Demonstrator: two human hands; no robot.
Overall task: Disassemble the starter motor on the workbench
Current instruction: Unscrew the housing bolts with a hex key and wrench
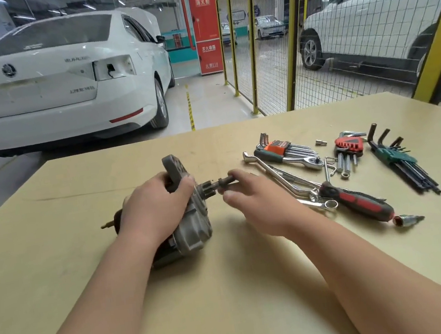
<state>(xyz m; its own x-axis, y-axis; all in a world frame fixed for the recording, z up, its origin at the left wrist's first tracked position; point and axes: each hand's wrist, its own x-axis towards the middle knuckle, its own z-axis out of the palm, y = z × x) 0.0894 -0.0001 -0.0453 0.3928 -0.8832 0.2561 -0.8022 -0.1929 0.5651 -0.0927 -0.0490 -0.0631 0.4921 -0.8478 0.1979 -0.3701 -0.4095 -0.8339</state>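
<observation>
Head view, 1 item plus surroundings.

Item: starter motor [193, 227], lying on its side on workbench [231, 292], just left of bench centre, nose end pointing to 2 o'clock, terminal stud [107, 225] sticking out at 9 o'clock.

L hand [156, 204]: we have it over the top of the housing, fingers curled round body and mounting flange, thumb against the nose. Purpose, as we judge: to pin the unit to the bench so it can't roll or turn.

R hand [255, 198]: thumb and forefinger pinched on the end of pinion shaft [222, 181], other fingers loosely curled and off it. Probably to draw or twist the shaft and pinion gear [206, 190] out along the axis.

Around, all at approx. 3 o'clock of motor:
- offset ring spanner [273, 170], nearest to R hand
- ratchet [291, 156], with orange hex key set [278, 146] touching it
- red hex key set [348, 146]; green hex key set [399, 158]
- screwdriver [360, 203], red/black grip, lying over combination spanner [321, 203]
- small socket [320, 142], loose

Obstructions: the spanner sits right in the pull-out line; R wrist could knock it. Beyond bench: white car [54, 82] at 11 o'clock, mesh fence [295, 43] at 1 o'clock, well apart.
</observation>
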